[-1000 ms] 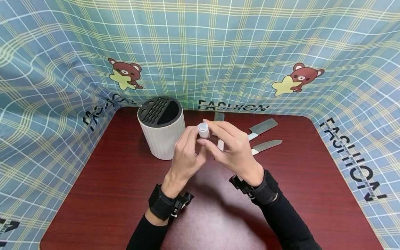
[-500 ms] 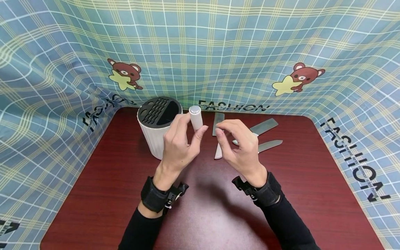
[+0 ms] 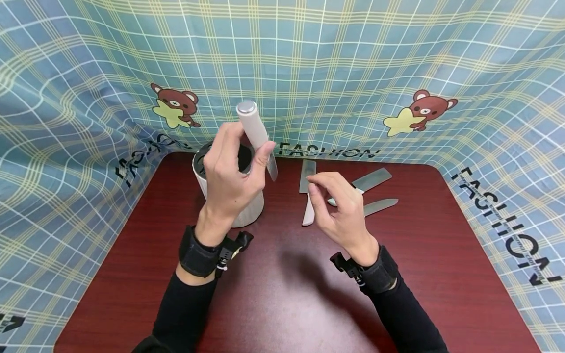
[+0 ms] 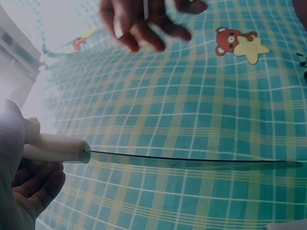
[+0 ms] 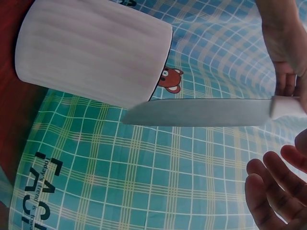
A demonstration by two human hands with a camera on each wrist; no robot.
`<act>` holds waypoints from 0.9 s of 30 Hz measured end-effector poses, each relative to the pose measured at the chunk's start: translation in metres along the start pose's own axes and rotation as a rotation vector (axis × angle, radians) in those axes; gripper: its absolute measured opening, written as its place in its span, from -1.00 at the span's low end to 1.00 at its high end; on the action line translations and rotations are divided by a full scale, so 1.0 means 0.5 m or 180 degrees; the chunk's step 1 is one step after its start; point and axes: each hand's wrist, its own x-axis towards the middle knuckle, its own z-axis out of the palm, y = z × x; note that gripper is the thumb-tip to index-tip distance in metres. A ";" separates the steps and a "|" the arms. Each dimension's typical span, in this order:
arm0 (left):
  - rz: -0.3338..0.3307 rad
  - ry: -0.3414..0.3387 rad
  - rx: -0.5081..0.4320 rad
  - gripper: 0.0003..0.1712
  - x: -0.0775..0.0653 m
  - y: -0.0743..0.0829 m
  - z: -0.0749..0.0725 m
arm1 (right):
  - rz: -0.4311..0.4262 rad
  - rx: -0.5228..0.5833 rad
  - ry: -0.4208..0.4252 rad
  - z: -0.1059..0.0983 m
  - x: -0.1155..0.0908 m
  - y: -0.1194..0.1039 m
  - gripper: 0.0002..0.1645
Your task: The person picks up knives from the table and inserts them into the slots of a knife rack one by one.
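Observation:
My left hand point(image 3: 227, 171) grips a knife point(image 3: 254, 127) by its white handle, in the air in front of the knife block point(image 3: 252, 208). The handle's capped end points up and the blade down. In the right wrist view the whole blade point(image 5: 201, 113) shows, its tip apart from or just overlapping the block's rim; I cannot tell the depth. My right hand point(image 3: 342, 211) hovers over the knives on the table, fingers loosely bent, holding nothing. The block is white and ribbed with a dark slotted top, mostly hidden behind my left hand.
On the red-brown table point(image 3: 282, 294) lie a white-handled cleaver point(image 3: 308, 176) in the middle, another cleaver point(image 3: 372, 179) to its right and a pointed knife point(image 3: 382, 206). My right hand partly covers the latter two. Checked cloth point(image 3: 291, 73) walls the back and sides.
My left hand has risen and moved left toward the block with the knife, whose blade now shows. My right hand has come off the knife's handle and stays about in place.

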 end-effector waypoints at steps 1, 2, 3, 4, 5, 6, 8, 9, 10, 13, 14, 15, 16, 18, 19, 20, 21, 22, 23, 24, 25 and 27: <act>0.0005 0.0038 -0.0014 -0.68 0.007 -0.001 -0.002 | 0.0009 0.0000 -0.0002 0.000 -0.001 0.001 -0.74; 0.0016 0.0071 -0.0018 -0.68 0.013 -0.003 -0.004 | 0.0020 0.0001 -0.0007 0.000 -0.003 0.002 -0.74; 0.0024 0.0106 -0.0024 -0.68 0.019 -0.004 -0.007 | 0.0033 0.0006 -0.0017 0.001 -0.004 0.003 -0.74; 0.0025 0.0140 -0.0030 -0.68 0.025 -0.006 -0.009 | 0.0045 0.0003 -0.0031 0.001 -0.005 0.004 -0.73; 0.0025 0.0171 -0.0023 -0.68 0.031 -0.007 -0.010 | 0.0056 0.0010 -0.0045 0.001 -0.007 0.005 -0.73; 0.0025 0.0191 -0.0011 -0.67 0.036 -0.009 -0.012 | 0.0065 0.0008 -0.0060 0.002 -0.008 0.006 -0.73; 0.0009 0.0223 0.0022 -0.67 0.046 -0.014 -0.015 | 0.0082 0.0009 -0.0089 0.003 -0.011 0.008 -0.73; -0.0007 0.0237 0.0036 -0.67 0.050 -0.017 -0.017 | 0.0089 -0.0002 -0.0103 0.004 -0.013 0.008 -0.73; -0.0020 0.0246 0.0056 -0.66 0.054 -0.020 -0.018 | 0.0091 -0.0016 -0.0114 0.005 -0.014 0.009 -0.73; -0.0059 0.0277 0.0080 -0.65 0.063 -0.029 -0.022 | 0.0107 -0.0029 -0.0131 0.007 -0.019 0.010 -0.75; -0.0074 0.0290 0.0078 -0.65 0.066 -0.032 -0.023 | 0.0115 -0.0038 -0.0137 0.008 -0.020 0.010 -0.75; -0.0087 0.0300 0.0084 -0.65 0.069 -0.035 -0.024 | 0.0120 -0.0046 -0.0141 0.009 -0.022 0.011 -0.75; -0.0103 0.0311 0.0089 -0.65 0.072 -0.038 -0.026 | 0.0128 -0.0044 -0.0147 0.009 -0.023 0.011 -0.76; -0.0130 0.0324 0.0116 -0.65 0.079 -0.044 -0.029 | 0.0145 -0.0038 -0.0154 0.009 -0.024 0.012 -0.76; -0.0150 0.0325 0.0126 -0.65 0.082 -0.047 -0.030 | 0.0152 -0.0039 -0.0158 0.009 -0.025 0.012 -0.76; -0.0171 0.0326 0.0149 -0.65 0.085 -0.050 -0.032 | 0.0158 -0.0041 -0.0164 0.009 -0.025 0.013 -0.77; -0.0190 0.0316 0.0170 -0.64 0.087 -0.053 -0.034 | 0.0159 -0.0041 -0.0170 0.009 -0.025 0.013 -0.77; -0.0209 0.0305 0.0185 -0.64 0.090 -0.055 -0.035 | 0.0162 -0.0042 -0.0177 0.009 -0.025 0.014 -0.76; -0.0224 0.0291 0.0198 -0.63 0.092 -0.058 -0.037 | 0.0161 -0.0040 -0.0180 0.009 -0.026 0.014 -0.76; -0.0250 0.0273 0.0209 -0.64 0.094 -0.061 -0.038 | 0.0163 -0.0043 -0.0187 0.009 -0.026 0.014 -0.76; -0.0261 0.0259 0.0214 -0.64 0.095 -0.064 -0.039 | 0.0165 -0.0044 -0.0192 0.009 -0.027 0.015 -0.76; -0.0281 0.0221 0.0227 -0.62 0.098 -0.069 -0.041 | 0.0171 -0.0041 -0.0202 0.009 -0.028 0.015 -0.76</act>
